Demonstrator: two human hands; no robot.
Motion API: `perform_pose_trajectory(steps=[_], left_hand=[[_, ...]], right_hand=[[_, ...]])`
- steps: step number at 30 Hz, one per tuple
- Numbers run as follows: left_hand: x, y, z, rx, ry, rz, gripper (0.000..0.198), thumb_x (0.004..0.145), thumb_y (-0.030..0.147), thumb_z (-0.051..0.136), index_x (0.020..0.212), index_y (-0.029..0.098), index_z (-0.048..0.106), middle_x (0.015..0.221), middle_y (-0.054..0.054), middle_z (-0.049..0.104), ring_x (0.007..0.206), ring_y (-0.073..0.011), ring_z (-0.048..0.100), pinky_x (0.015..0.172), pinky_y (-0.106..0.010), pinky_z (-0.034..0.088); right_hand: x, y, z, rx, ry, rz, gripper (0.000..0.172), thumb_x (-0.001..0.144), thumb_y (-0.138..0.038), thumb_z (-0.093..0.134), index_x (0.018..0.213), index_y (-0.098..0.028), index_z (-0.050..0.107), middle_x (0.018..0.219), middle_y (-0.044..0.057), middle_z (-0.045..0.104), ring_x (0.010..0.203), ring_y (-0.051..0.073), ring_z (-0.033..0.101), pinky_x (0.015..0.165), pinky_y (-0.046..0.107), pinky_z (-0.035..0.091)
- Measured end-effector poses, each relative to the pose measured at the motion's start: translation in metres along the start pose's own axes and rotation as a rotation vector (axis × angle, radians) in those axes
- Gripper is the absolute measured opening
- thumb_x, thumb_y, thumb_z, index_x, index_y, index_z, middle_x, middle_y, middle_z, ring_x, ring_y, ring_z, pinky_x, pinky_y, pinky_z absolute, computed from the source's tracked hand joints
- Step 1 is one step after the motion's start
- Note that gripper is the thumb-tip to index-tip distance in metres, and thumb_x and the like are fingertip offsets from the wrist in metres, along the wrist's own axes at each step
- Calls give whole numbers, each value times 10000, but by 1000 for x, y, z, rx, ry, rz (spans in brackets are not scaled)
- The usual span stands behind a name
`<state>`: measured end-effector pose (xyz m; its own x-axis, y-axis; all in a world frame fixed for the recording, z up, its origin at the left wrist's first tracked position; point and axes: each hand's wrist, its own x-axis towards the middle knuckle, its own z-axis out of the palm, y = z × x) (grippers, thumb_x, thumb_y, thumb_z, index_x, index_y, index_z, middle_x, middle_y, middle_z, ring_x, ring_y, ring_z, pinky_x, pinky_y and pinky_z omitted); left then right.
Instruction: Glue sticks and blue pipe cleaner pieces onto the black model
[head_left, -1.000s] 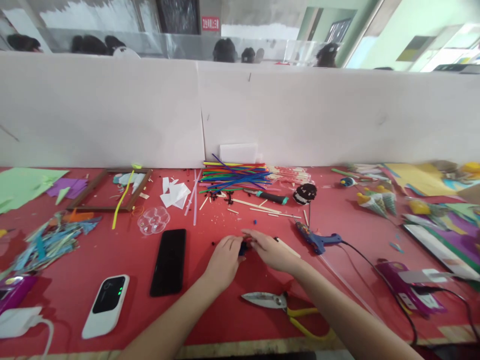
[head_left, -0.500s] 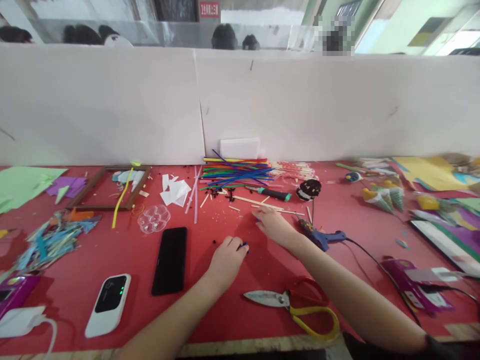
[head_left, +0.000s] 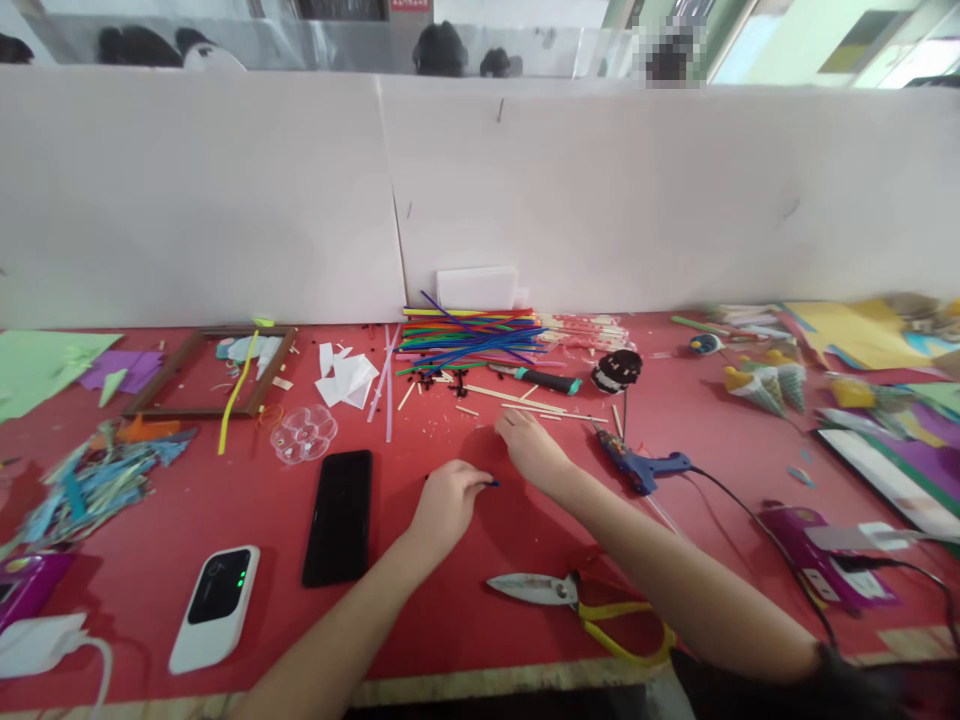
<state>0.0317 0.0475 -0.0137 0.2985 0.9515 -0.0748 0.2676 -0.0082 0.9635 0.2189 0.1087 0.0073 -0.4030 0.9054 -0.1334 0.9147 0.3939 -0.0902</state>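
My left hand (head_left: 444,508) is over the red tabletop, its thumb and fingers pinched around a small dark blue piece (head_left: 491,484). Just to its right, my right hand (head_left: 534,447) has its fingers curled and drawn together, pointing left. Whatever is between those fingertips, if anything, is hidden. A gap separates the two hands. Scissors (head_left: 536,589) with red and yellow handles lie below my right forearm, which partly covers them. Right of my right hand rests a blue glue gun (head_left: 641,468) with a black cord. Behind the hands are thin wooden sticks (head_left: 517,400).
Coloured pipe cleaners (head_left: 472,340) lie against the white partition (head_left: 225,200). Near them are a craft knife (head_left: 547,379) and a black-and-white round object (head_left: 617,371). A phone (head_left: 337,518), a white device (head_left: 215,610) and a wooden frame (head_left: 187,411) are leftward. A purple box (head_left: 825,560) is rightward.
My left hand has turned a little and risen slightly, showing the blue piece at its fingertips. My right hand has shifted slightly left. The camera view has tilted slightly.
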Motion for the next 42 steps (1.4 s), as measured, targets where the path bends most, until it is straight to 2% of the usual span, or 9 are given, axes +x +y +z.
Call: perform_pose_trajectory(steps=[3, 6, 10, 14, 19, 26, 33, 39, 42], left_hand=[[-8, 1, -9, -340, 46, -178, 132, 858, 173, 702, 944, 186, 802, 843, -72, 725, 778, -184, 656, 746, -305, 538], [-18, -2, -19, -677, 78, -326, 95, 851, 186, 741, 928, 143, 773, 789, -65, 687, 677, -124, 629, 583, -204, 490], [-25, -5, -28, -1016, 124, -434, 41, 867, 107, 724, 832, 127, 728, 829, -61, 659, 687, -83, 622, 550, -140, 471], [-28, -6, -31, -1206, 163, -474, 94, 878, 58, 701, 817, 128, 713, 835, -43, 642, 684, -65, 621, 542, -117, 476], [-30, -7, -38, -1290, 163, -486, 84, 846, 64, 742, 809, 132, 708, 833, -26, 637, 674, -70, 622, 554, -141, 509], [-28, -6, -41, -1330, 160, -459, 80, 861, 53, 711, 876, 129, 730, 848, -15, 606, 718, -61, 602, 686, -168, 559], [-34, 0, -34, -1326, 77, -427, 224, 884, 44, 634, 1082, 104, 718, 907, -34, 584, 793, -85, 602, 878, -253, 555], [-35, 1, -33, -1313, 89, -445, 206, 825, 23, 632, 982, 142, 693, 998, -63, 664, 881, -126, 664, 967, -330, 540], [-34, 3, -38, -1344, 118, -468, 302, 709, -30, 577, 932, 130, 701, 1001, -81, 700, 945, -158, 689, 979, -327, 540]], right_hand=[[-5, -8, -3, -15, 1, 17, 313, 854, 20, 457, 1051, -135, 644, 1105, 176, 623, 1056, 293, 549, 945, 389, 428], [-9, -17, -5, -28, 12, 96, 349, 851, 35, 443, 1102, -131, 619, 1149, 201, 600, 1086, 314, 535, 912, 397, 444], [-10, -21, -2, -11, 2, 201, 352, 866, 39, 412, 1126, -109, 597, 1117, 236, 606, 1033, 326, 560, 826, 397, 470], [-17, -24, -3, 61, -28, 138, 263, 878, 5, 463, 1054, -110, 622, 1071, 205, 638, 993, 281, 590, 874, 371, 460], [-46, -44, -7, 194, -92, -79, 258, 893, -78, 521, 1086, -182, 658, 1058, 73, 655, 901, 167, 623, 803, 255, 458], [-79, -54, 7, 206, -136, -203, 383, 869, -20, 485, 1170, -193, 649, 1114, 92, 640, 1028, 238, 606, 867, 343, 475], [-70, -52, 7, 210, -201, -218, 154, 917, -112, 553, 985, -139, 689, 1015, 103, 675, 870, 204, 657, 768, 301, 496], [-61, -55, 12, 218, -208, -195, 107, 846, -108, 597, 863, -123, 702, 908, 126, 696, 747, 216, 657, 647, 300, 433], [-59, -54, 8, 290, -174, -168, 68, 778, -89, 639, 787, -137, 686, 832, 93, 689, 691, 185, 631, 614, 274, 404]])
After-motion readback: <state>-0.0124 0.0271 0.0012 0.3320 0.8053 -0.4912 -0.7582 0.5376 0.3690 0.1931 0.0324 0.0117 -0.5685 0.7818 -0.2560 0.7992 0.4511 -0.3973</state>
